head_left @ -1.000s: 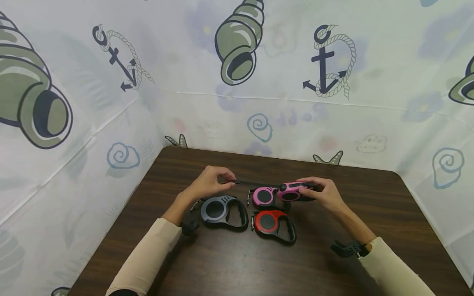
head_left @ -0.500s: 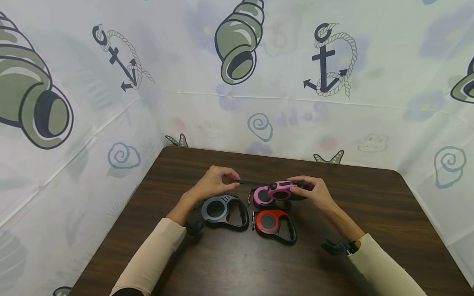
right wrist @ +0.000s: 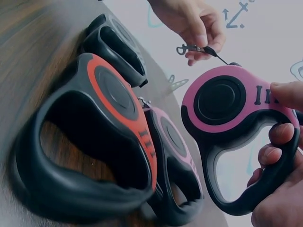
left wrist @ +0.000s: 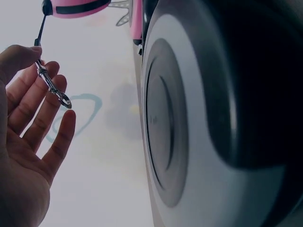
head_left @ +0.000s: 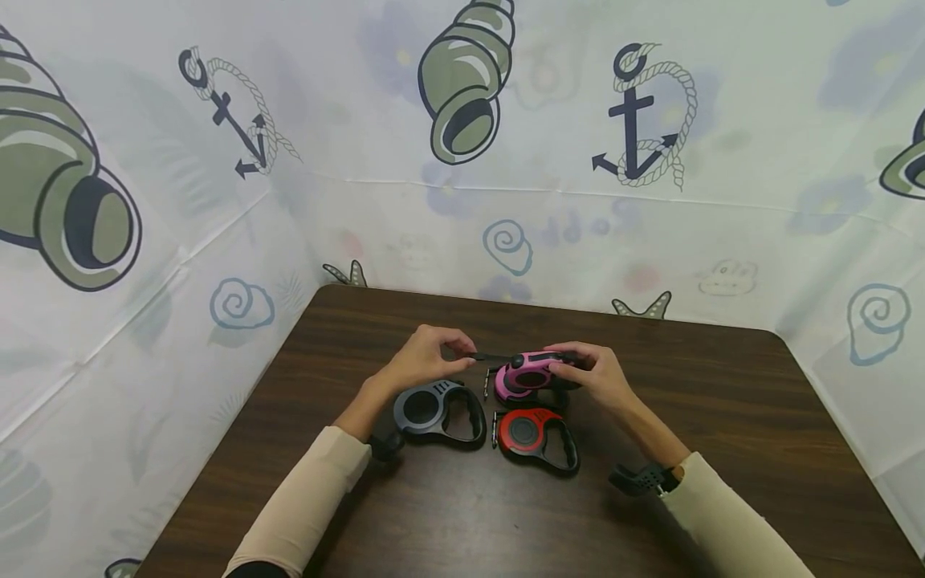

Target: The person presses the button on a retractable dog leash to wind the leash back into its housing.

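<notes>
A pink and black retractable dog leash [right wrist: 220,97] is held up in my right hand [head_left: 596,373], whose fingers curl round its handle. The thumb rests on the top of the pink casing. My left hand [head_left: 433,357] pinches the end of the black leash cord [head_left: 493,356], close to its metal clip [left wrist: 53,87]. A short stretch of cord runs from the casing to the left fingers. Below the held leash lies a second pink leash [right wrist: 173,135], partly covered by it in the head view.
A grey leash [head_left: 421,409] lies near the left wrist, and a red leash [head_left: 523,433] lies right of it. All rest on a dark wooden table [head_left: 491,522]. A printed white cloth [head_left: 564,233] hangs behind the table.
My right hand has moved left with the pink leash, and my left hand slightly right. The cord between them has become shorter. The leashes on the table have stayed put.
</notes>
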Motion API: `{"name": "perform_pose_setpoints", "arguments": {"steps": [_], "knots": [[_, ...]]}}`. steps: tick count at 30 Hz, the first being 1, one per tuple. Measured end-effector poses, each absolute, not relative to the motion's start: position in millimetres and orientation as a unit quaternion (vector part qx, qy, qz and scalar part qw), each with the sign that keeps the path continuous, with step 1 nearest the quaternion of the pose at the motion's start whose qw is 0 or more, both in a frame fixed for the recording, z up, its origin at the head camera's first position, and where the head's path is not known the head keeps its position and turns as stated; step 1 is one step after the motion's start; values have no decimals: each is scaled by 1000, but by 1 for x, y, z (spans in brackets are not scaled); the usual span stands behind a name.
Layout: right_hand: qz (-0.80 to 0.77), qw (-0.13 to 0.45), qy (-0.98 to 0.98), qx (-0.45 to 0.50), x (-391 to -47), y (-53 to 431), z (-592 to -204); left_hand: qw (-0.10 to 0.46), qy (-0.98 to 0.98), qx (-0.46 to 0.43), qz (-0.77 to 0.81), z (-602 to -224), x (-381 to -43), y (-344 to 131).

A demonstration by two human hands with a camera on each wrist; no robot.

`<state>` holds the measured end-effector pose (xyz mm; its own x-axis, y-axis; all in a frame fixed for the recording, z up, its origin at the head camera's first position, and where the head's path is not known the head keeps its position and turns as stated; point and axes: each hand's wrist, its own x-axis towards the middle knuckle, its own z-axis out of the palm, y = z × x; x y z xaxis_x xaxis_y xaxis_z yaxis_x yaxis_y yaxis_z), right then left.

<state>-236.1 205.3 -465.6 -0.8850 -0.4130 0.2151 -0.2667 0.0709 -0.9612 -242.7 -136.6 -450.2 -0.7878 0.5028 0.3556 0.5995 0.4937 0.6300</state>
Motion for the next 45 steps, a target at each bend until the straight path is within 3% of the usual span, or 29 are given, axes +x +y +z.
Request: {"name": "perform_pose_setpoints", "arguments": {"steps": [20, 45], "knots": [[-681, 74, 702, -197, -233, 173, -467, 59, -849, -317, -418, -458, -243, -124], [-707, 84, 679, -181, -254, 121, -462, 42, -824, -247, -508, -469, -252, -168]]}}
